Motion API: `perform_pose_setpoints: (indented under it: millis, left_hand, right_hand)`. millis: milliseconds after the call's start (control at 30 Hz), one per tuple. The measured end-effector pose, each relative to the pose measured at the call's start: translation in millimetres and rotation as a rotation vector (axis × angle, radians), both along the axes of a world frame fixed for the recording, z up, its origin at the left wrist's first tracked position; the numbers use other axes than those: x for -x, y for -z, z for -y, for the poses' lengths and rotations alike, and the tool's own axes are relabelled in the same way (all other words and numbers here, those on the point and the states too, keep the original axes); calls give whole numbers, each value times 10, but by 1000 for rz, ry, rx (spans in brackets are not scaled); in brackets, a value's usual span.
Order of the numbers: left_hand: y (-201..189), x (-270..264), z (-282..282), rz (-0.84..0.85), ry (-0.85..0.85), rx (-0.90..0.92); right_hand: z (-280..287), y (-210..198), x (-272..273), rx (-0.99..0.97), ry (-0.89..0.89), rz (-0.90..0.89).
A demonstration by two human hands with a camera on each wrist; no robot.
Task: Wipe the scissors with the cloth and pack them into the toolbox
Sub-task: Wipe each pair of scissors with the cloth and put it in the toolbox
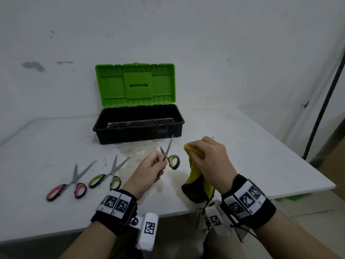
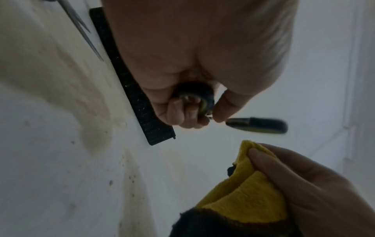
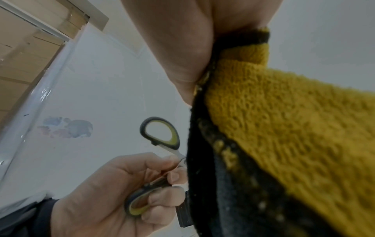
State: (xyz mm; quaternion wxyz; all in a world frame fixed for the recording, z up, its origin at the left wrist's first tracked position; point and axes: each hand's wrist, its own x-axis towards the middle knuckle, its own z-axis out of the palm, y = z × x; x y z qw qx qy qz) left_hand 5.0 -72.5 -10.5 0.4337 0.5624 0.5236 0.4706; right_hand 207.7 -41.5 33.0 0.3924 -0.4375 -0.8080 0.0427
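Landmark: toolbox (image 1: pixel 138 124) (lid up, nothing packed that shows).
Spare scissors: red pair (image 1: pixel 70 184), green pair (image 1: pixel 108 174), lying front-left of it.
Left hand (image 1: pixel 149 171): fingers curled round held scissors (image 1: pixel 169 156), blades splayed, before its front wall.
Right hand (image 1: pixel 209 159): pinches cloth (image 1: pixel 196 174), front-right, apart from blades.
Risk: splayed edges may snag cloth or nick fingers.

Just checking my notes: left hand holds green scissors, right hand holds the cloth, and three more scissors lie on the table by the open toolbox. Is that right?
Not quite: the head view shows two more scissors on the table, not three: a red pair and a green pair. The rest stands: the left hand holds green scissors, the right hand holds the cloth, and the toolbox is open.
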Motion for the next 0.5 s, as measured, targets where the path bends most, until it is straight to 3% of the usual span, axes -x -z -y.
perform_pose_setpoints:
  millis: [133,300,400,500]
  left_hand:
    - [-17,17,-8,-81,19,-25]
    - [3,35,-34,-182,-84,-20]
    - [3,48,-41,-164,-119,-16]
    - [-10,64,-69,-24,-107,54]
  right_hand:
    - [1,22,-16,1,5,4]
    - [-15,47,-29,11,6,14]
    - [-14,47,-36,36,-16,-18]
    - [-39,48,-61,117,-46,-81]
